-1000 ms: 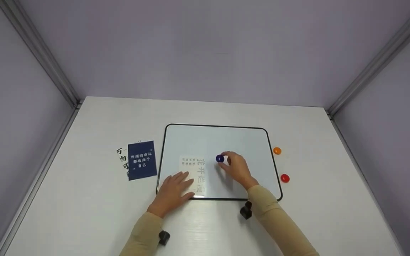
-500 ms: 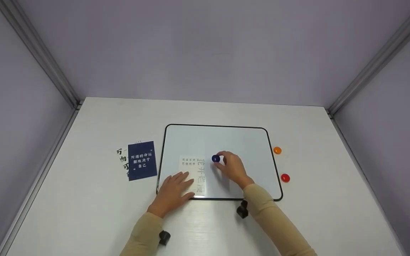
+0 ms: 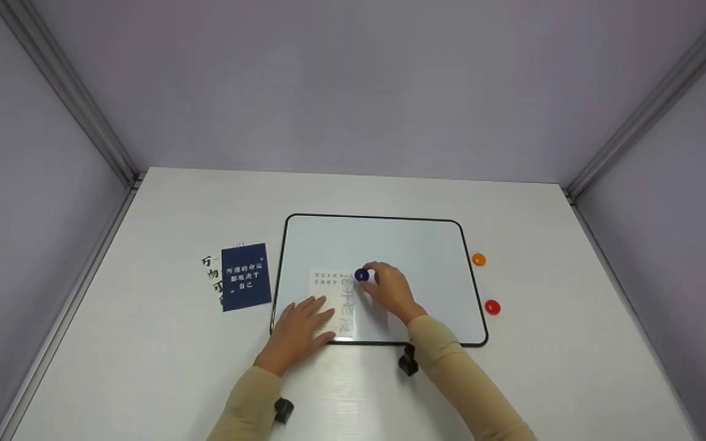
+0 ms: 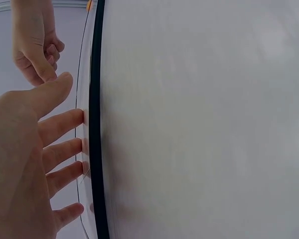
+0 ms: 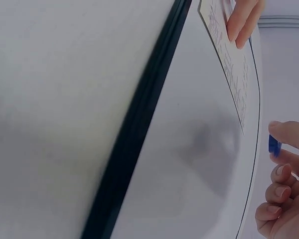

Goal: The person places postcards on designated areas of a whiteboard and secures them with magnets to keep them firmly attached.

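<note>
Right hand [image 3: 391, 291] pinches blue disc [image 3: 361, 275] above sheet [image 3: 322, 289]

The thumb and index finger of the right hand grip the disc at its sides; the other 3 fingers are curled in the right wrist view. That view shows the disc raised clear of the board [image 3: 414, 245], and in the head view it appears by the sheet's top right corner. The left hand [image 3: 298, 331] has its fingers spread, with fingertips resting on the sheet's left and lower part.

The board lies flat on the table [image 3: 175, 202], and the sheet lies within its black frame, close to the front edge. The sheet bears 2 rows of small print at its upper left and large grey characters down its right side. The left hand covers its lower left portion and the board's front left corner.

Left of the board, a blue card [image 3: 246, 277] with 3 lines of white characters overlaps a white card [image 3: 211, 274], hiding much of its black lettering. To the right, just outside the frame, are 2 more discs: the orange disc [image 3: 478, 260] farther back, the red disc [image 3: 493, 307] nearer the front. At the wrists, 2 black devices [image 3: 408, 362] show below the sleeves [image 3: 463, 383].
</note>
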The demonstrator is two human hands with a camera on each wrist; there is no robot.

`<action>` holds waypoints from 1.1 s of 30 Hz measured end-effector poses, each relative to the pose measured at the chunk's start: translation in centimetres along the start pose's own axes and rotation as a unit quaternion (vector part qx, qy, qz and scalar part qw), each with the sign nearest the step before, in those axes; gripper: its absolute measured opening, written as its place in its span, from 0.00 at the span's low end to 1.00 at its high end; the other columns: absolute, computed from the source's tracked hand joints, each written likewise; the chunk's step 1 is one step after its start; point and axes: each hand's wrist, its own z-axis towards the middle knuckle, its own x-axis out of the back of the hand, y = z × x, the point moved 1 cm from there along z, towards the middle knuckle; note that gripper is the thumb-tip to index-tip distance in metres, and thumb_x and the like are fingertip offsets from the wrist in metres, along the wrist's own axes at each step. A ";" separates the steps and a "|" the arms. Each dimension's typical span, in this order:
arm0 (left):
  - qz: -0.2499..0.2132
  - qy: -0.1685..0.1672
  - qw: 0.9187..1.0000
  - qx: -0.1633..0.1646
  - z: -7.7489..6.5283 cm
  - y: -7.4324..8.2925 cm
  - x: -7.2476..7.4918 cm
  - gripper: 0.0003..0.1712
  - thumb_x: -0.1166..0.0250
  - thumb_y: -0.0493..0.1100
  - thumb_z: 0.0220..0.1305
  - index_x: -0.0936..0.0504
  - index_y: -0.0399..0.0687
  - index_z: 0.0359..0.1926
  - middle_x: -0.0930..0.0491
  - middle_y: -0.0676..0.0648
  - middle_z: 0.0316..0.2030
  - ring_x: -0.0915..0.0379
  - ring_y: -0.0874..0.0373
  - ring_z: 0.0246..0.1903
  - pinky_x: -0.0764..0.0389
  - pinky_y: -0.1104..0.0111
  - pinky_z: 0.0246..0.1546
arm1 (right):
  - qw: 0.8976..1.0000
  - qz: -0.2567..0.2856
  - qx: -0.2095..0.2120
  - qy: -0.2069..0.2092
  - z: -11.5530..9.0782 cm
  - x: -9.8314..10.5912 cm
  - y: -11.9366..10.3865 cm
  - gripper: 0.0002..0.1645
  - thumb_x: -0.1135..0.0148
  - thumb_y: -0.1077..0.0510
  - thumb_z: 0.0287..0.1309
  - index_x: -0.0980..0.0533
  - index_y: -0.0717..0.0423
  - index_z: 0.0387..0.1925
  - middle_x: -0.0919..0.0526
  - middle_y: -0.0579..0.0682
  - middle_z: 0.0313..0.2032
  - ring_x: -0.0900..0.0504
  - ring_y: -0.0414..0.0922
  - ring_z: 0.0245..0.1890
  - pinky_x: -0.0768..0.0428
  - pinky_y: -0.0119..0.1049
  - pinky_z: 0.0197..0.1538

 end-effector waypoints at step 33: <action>0.009 0.021 1.000 -0.016 0.0 0.0 0.0 0.27 0.42 0.55 0.66 0.24 0.49 0.61 0.30 0.42 0.67 0.36 0.44 0.68 0.35 0.44 0.68 | 1.000 0.001 0.001 -0.024 1.5 -1.5 -1.8 0.23 0.36 0.55 0.60 0.24 0.55 0.57 0.16 0.57 0.49 0.17 0.51 0.42 0.19 0.46 0.50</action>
